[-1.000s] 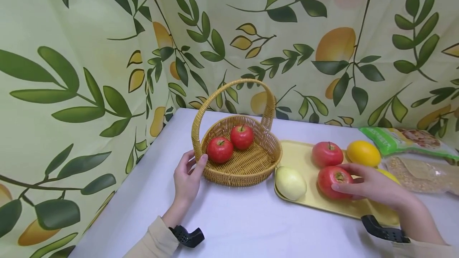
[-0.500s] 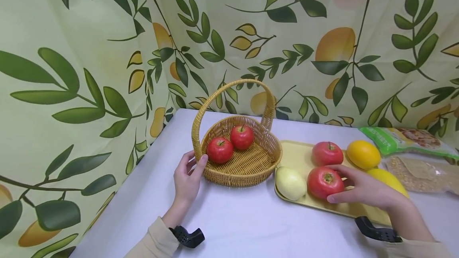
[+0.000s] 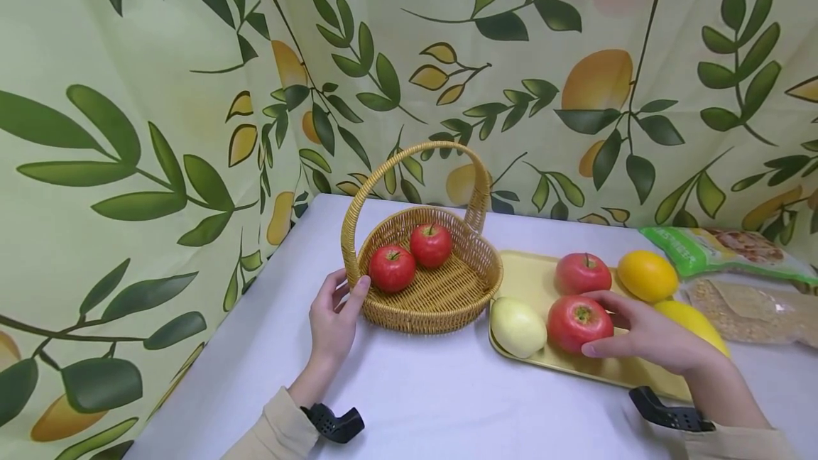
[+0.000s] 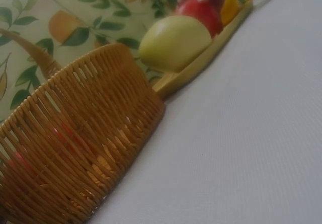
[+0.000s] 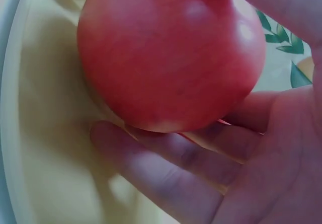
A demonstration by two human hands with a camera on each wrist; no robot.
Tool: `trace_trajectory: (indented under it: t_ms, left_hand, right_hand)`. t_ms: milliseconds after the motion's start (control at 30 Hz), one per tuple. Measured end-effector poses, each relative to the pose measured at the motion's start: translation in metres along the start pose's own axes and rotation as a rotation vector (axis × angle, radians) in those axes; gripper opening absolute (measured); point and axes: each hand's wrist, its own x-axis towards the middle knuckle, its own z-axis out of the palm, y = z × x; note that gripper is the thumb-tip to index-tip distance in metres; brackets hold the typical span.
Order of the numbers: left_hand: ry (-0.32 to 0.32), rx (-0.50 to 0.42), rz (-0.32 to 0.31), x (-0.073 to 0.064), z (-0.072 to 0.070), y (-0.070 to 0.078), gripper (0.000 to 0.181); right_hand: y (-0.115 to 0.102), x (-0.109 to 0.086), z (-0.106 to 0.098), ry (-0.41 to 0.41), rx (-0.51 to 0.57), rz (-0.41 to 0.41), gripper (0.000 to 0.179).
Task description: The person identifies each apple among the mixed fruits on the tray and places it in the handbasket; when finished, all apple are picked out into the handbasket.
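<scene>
Right hand (image 3: 658, 336): partly closed, thumb on the near side and fingers on the far side of a round, glossy red apple (image 3: 577, 324). That apple sits at the near side of a pale-yellow rectangular tray (image 3: 529, 272); can't tell whether it is clear of the surface. In the right wrist view the fingers are slightly bent and spread along the apple.

Left hand (image 3: 334, 319): thumb and curved fingers hold the left side of a golden-brown round wicker basket (image 3: 422, 318), at the foot of its tall arched handle (image 3: 373, 194). Can't tell how firm.

Basket stands upright, two smaller red apples (image 3: 393, 267) side by side in its left half.

Tray is just right of the basket; contact unclear. Also on it: pale-green pear (image 3: 518, 327) at the near left corner, second large red apple (image 3: 583, 275) behind the held one, orange-yellow round fruit (image 3: 648, 275) to its right, yellow fruit (image 3: 693, 324) partly behind the right hand.

Green printed food packet (image 3: 728, 253) and clear bag of tan grains (image 3: 735, 311) lie right of the tray on the white-covered bench (image 3: 434, 396).
</scene>
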Motion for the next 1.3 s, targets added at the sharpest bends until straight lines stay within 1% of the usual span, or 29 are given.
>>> trace_trajectory:
  t_ms: [100, 333, 533, 767, 967, 1100, 1300]
  left_hand:
    - [0.001, 0.000, -0.004, 0.000, 0.000, 0.000, 0.038]
    - [-0.001, -0.001, -0.018, -0.001, 0.000, 0.001, 0.038]
    - [-0.002, -0.002, -0.020, -0.001, 0.000, 0.000, 0.038]
    - [-0.004, -0.003, 0.001, 0.000, 0.001, 0.000, 0.039]
    - [-0.006, -0.012, -0.002, 0.000, 0.000, 0.000, 0.038]
    - [-0.006, -0.020, -0.001, 0.000, 0.000, 0.000, 0.037]
    - [-0.001, -0.028, -0.004, -0.001, 0.000, 0.002, 0.036]
  right_hand:
    - [0.000, 0.001, 0.001, 0.013, 0.036, -0.017, 0.084]
    - [-0.001, 0.003, 0.003, 0.023, 0.159, -0.051, 0.078]
    - [-0.002, 0.002, 0.002, 0.057, 0.189, -0.101, 0.074]
    - [-0.003, 0.002, 0.003, 0.062, 0.255, -0.109, 0.075]
    - [-0.004, 0.003, 0.004, 0.058, 0.290, -0.115, 0.077]
    - [-0.006, 0.003, 0.007, 0.054, 0.333, -0.151, 0.078]
    - [-0.012, 0.005, 0.009, 0.030, 0.421, -0.271, 0.066]
